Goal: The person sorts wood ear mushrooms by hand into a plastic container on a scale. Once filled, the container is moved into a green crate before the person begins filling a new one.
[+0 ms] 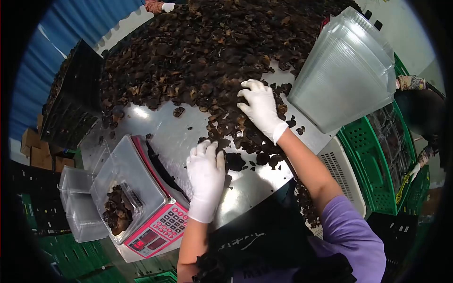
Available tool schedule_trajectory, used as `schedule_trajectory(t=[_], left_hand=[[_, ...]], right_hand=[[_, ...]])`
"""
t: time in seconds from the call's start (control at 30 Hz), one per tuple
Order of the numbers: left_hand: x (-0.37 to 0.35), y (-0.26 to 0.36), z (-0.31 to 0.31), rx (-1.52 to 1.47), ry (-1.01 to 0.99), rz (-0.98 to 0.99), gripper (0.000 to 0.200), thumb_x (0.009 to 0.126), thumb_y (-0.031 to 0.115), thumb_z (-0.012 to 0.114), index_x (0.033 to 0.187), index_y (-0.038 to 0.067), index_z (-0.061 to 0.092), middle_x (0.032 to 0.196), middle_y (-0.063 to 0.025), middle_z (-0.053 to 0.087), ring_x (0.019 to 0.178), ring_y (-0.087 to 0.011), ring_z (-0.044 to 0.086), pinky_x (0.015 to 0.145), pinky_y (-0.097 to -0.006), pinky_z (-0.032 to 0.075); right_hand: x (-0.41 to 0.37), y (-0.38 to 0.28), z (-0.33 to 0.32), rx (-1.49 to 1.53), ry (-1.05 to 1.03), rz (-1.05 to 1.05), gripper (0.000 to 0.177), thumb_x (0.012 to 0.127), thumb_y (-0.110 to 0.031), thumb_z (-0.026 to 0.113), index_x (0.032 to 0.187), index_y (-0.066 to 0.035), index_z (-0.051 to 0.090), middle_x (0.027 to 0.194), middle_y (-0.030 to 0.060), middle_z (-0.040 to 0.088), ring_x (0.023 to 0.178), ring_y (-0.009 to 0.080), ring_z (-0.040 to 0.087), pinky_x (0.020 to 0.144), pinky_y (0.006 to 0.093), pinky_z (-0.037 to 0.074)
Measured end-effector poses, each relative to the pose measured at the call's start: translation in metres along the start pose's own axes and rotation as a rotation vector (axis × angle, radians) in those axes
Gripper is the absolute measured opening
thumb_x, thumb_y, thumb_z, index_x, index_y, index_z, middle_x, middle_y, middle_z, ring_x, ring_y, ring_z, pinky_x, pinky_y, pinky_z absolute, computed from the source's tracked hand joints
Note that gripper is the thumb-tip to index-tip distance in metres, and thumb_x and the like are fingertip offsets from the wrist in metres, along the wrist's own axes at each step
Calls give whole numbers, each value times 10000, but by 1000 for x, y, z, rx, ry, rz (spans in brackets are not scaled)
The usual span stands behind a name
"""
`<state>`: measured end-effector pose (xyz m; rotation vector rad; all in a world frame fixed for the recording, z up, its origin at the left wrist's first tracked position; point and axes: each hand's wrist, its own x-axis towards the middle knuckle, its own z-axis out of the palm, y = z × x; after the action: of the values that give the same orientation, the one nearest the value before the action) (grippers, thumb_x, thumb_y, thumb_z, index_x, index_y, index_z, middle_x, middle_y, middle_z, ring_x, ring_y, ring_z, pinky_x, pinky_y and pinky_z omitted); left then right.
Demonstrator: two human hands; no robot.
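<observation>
- Apparently, the step in hand is gathering or picking over the thin, curled, dark brown pieces [184, 52] heaped across the far side of a shiny metal table [158, 120], with a looser trail reaching near, between the two hands.
- The right hand [261, 111], in a white glove, lies over the right edge of that trail, its fingers spread and partly curled, touching pieces, with none visibly gripped.
- The left hand [206, 179], also white-gloved, sits near and left of it; its fingers are bent and only slightly parted beside the trail. Whether they pinch anything underneath, I cannot tell.
- The next move would seem to call for bringing both sets of fingers together around a small portion.
- Just left of the left hand stands a pink scale with a keypad [172, 220], bearing a clear plastic tub [137, 203] with more pieces inside.
- Farther left are empty clear plastic tubs [80, 203]; at right leans a tall stack of clear plastic containers [344, 75].
- Beyond that stack, green plastic crates [370, 165] stand at right; a co-worker's white-gloved hand [168, 7] shows at the far edge.
</observation>
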<state>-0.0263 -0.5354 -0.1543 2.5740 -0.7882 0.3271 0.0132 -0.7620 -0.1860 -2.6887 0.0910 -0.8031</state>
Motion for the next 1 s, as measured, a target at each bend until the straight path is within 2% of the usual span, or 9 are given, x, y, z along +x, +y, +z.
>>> schedule_trajectory(t=[0.13,0.3,0.47,0.53,0.6,0.63,0.73,0.8,1.0], left_hand=[[53,9,23,-68,70,37,209,798,153,667,977,45,671,975,-124,644,965,-293,591,845,-403,457],[105,13,68,106,-80,22,171,754,186,711,863,65,660,870,-111,649,904,-297,611,816,-413,469],[104,18,62,84,133,22,95,764,148,677,745,72,623,768,-110,641,797,-294,623,720,-413,485],[83,35,43,-93,285,55,107,776,157,669,758,64,620,761,-107,637,793,-285,621,735,-405,483],[49,63,36,-343,-23,32,116,791,181,666,791,72,628,833,-79,649,818,-262,618,765,-399,480],[25,83,32,-12,-317,280,158,798,215,670,888,88,644,929,-60,651,876,-245,617,815,-388,475],[-35,116,31,-419,-600,688,311,823,166,619,1110,50,638,973,-96,650,907,-240,607,838,-376,478],[-37,114,31,-452,-649,656,289,813,164,616,1074,45,655,959,-113,655,899,-255,612,817,-391,487],[-5,78,23,-427,-322,310,251,832,160,606,1041,31,657,925,-132,656,898,-311,610,814,-416,479]], right_hand=[[-17,-9,-42,290,125,152,206,793,-158,685,983,-80,669,1185,85,599,1150,236,540,929,368,420],[-71,-8,-115,1460,7,699,329,843,29,575,1171,18,545,1175,103,605,983,131,607,730,235,481],[-137,19,-145,1718,-19,739,387,843,-189,680,1169,-11,572,1009,87,652,829,149,604,619,237,467],[-155,32,-154,1594,16,813,232,863,-154,669,1035,-1,638,749,41,608,605,113,541,558,229,439],[-142,24,-171,1305,13,826,140,877,-95,639,974,5,654,697,26,581,565,86,515,530,214,419],[-131,17,-178,1218,2,860,102,866,-65,644,934,8,663,688,19,584,531,70,493,513,202,400],[-94,5,-162,838,-129,769,127,839,-111,673,919,-13,679,694,0,564,619,58,513,561,203,397],[-84,16,-125,457,-112,407,231,812,-178,707,984,-28,679,762,31,571,690,117,562,638,257,457],[-63,25,-56,87,-171,378,334,753,-283,739,977,-47,663,931,123,587,838,281,623,731,372,486]])
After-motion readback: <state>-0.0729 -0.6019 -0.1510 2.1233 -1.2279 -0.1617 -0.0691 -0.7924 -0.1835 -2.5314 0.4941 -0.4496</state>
